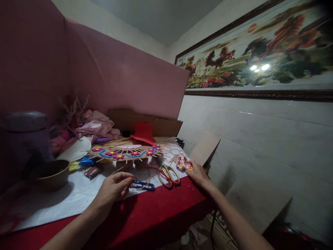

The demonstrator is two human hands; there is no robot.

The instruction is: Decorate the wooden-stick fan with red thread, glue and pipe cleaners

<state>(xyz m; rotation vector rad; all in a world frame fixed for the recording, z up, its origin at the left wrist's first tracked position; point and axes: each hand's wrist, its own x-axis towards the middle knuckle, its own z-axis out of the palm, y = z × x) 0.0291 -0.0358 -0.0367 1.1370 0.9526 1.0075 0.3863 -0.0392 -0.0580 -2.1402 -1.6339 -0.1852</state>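
My left hand (pixel 116 187) is over the front of the table, thumb and fingers pinched together; whatever is between them is too small to make out. Beside its fingertips lies a blue utility knife (pixel 143 185). At the table's right edge, my right hand (pixel 198 173) has its fingers closed on a small white item with a colourful flower pattern (pixel 181 162), whose kind I cannot tell. Gold-handled scissors (pixel 169 175) lie between the hands. Behind them is a half-round piece of thin sticks (pixel 126 152), decorated with magenta flowers and a wavy blue line.
A dark bowl (pixel 53 175) and a lidded container (pixel 26 139) stand on the left. Small coloured packets (pixel 86 161), a white fluted piece (pixel 78 148) and crumpled pink material (pixel 97 125) are nearby. Red paper (pixel 144 132) rests behind the sticks, before cardboard (pixel 166 126).
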